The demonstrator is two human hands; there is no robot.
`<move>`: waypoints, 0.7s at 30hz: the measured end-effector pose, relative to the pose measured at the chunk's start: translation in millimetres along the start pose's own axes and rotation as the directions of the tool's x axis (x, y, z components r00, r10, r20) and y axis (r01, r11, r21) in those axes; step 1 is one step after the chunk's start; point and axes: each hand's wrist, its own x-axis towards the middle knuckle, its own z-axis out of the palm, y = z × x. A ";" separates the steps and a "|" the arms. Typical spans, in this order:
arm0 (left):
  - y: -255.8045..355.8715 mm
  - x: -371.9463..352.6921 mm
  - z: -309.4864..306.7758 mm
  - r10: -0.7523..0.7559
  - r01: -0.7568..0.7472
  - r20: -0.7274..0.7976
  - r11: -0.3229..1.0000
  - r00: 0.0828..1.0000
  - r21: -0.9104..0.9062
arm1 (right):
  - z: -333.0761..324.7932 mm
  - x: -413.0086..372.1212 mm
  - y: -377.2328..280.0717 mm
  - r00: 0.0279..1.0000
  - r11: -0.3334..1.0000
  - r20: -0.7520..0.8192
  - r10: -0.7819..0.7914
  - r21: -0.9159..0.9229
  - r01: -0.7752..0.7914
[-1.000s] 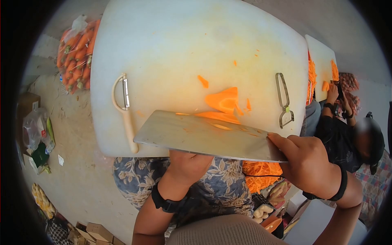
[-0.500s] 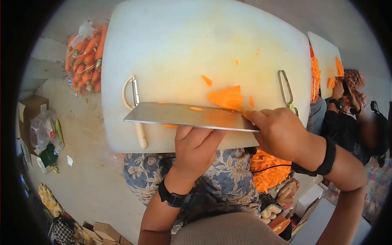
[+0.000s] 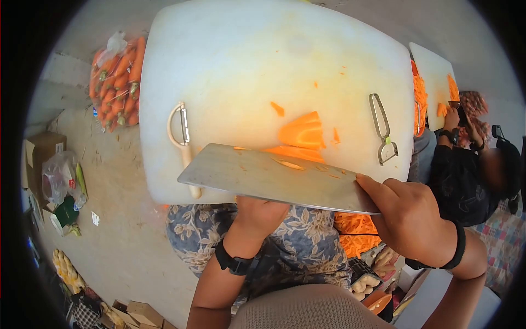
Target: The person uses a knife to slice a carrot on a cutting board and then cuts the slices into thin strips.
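My right hand grips a wide cleaver at its handle end, which the fingers hide. The blade lies tilted above the near part of the white cutting board, with carrot bits stuck to its face. My left hand is at the board's near edge, its fingers hidden beneath the blade. Just beyond the cleaver sit a cut piece of carrot and a flat orange slice, partly covered by the blade. A cream-handled peeler rests at the left and a metal peeler at the right.
Shredded carrot is heaped below the board's near right edge. A bag of whole carrots lies beyond the left edge. At right, another person works at a second board. Cardboard boxes stand on the floor at left.
My right hand has drawn the cleaver toward me and to the right, showing more of its face. The orange slice and metal peeler's head are uncovered. My left fingers have gone behind the blade.
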 end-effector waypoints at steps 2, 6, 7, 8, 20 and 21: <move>-0.6 0.1 -2.0 0.006 -0.006 -0.004 1.000 1.000 0.003 | 2.7 -1.3 0.7 1.000 1.000 -0.006 0.003 -0.006 -0.003; -0.8 5.0 -3.4 0.048 -0.048 -0.005 0.999 0.999 0.019 | 3.7 -1.5 2.6 1.000 1.000 -0.004 0.001 -0.024 -0.001; -0.7 5.3 -3.1 0.040 -0.039 -0.010 0.999 0.999 0.015 | 3.4 -2.2 3.0 1.000 1.000 -0.002 0.001 -0.023 -0.001; -0.9 4.7 -2.7 0.039 -0.038 -0.009 0.999 0.999 0.015 | 3.0 -3.0 3.4 1.000 1.000 -0.003 0.001 -0.024 -0.001; -1.2 5.6 -3.1 -0.014 0.015 0.021 0.999 1.000 -0.042 | 3.0 -4.4 11.5 0.999 1.000 0.048 0.021 -0.011 -0.020; -1.2 5.6 -3.2 -0.030 0.031 0.012 0.996 0.999 -0.086 | 3.9 -4.5 12.3 0.999 1.000 0.038 0.011 0.007 -0.011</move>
